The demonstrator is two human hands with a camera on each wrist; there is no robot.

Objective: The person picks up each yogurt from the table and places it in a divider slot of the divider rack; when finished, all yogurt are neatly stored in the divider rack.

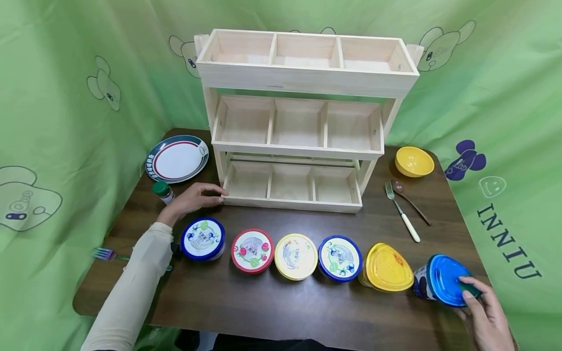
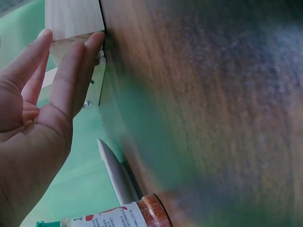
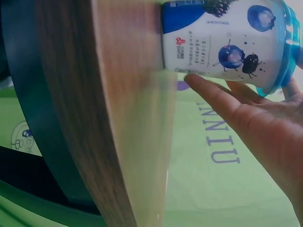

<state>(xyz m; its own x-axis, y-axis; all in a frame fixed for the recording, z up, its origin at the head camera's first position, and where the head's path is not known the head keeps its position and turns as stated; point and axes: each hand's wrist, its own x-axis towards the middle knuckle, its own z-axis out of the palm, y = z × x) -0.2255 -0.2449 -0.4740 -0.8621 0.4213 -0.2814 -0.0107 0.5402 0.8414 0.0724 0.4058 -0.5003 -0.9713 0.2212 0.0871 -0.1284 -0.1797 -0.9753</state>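
My left hand [image 1: 199, 197] touches the lower left corner of a wooden three-tier shelf [image 1: 291, 204]. In the left wrist view its fingers [image 2: 61, 90] reach out fairly straight to the wood. At the right front, my right hand [image 1: 487, 312] holds a blue-lidded tub [image 1: 448, 280] by its side and lid edge; a small dark green patch shows by the thumb. The right wrist view shows blueberry pictures on this tub [image 3: 227, 42], its base at the tabletop. Beside the left hand stands a green-capped seasoning jar [image 1: 163, 191].
Left of the held tub runs a row of lidded tubs: yellow [image 1: 388, 268], blue-rimmed [image 1: 340, 258], cream [image 1: 296, 257], red-rimmed [image 1: 252, 250] and blue-rimmed [image 1: 203, 239]. A plate [image 1: 177, 158] lies back left. At right are a yellow bowl [image 1: 414, 162], fork [image 1: 401, 212] and spoon [image 1: 412, 204].
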